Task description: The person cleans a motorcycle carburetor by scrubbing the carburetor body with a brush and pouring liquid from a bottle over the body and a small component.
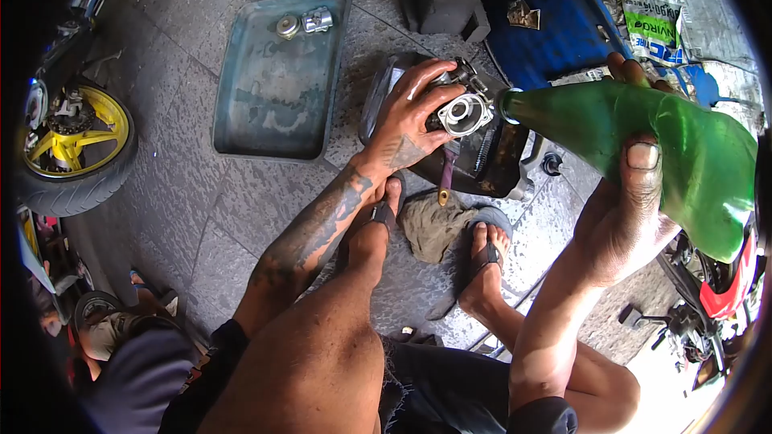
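Observation:
A metal carburetor-like part (466, 115) with a round opening is held by my left hand (414, 108), fingers wrapped round it. My right hand (631, 201) grips a squeezed green plastic bottle (595, 116), thumb pressed on its side. The bottle lies tilted, its neck close to the metal part at its right side. Whether liquid comes out is too small to tell. Below the part is a dark container (498, 173) with a wet, dirty inside. A brush (445, 177) with a purple and wooden handle rests at its near edge.
On the left, a blue-grey tray (225, 96) holds small metal pieces (316, 20). A grey rag (434, 229) lies between my feet. A yellow wheel (76, 141) stands at far left, a person (141, 370) at lower left. A blue bin (555, 24) is at the back.

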Demonstrator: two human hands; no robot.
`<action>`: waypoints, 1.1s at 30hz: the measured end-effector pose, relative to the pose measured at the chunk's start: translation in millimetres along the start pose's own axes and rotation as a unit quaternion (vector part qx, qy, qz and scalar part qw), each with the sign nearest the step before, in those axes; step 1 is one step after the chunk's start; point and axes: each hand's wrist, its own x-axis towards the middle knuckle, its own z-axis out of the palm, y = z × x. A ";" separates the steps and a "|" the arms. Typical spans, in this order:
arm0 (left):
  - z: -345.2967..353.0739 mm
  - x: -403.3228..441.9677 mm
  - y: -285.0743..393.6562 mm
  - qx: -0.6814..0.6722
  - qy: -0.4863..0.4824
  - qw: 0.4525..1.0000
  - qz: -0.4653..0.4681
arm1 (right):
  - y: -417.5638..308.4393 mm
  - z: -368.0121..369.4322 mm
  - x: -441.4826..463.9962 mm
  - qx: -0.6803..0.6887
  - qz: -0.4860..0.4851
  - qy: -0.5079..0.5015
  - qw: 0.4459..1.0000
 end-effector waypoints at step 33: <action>-128.4 43.2 350.1 0.199 -0.314 0.923 -0.098 | -2.3 -62.0 -8.5 0.021 0.135 0.020 0.990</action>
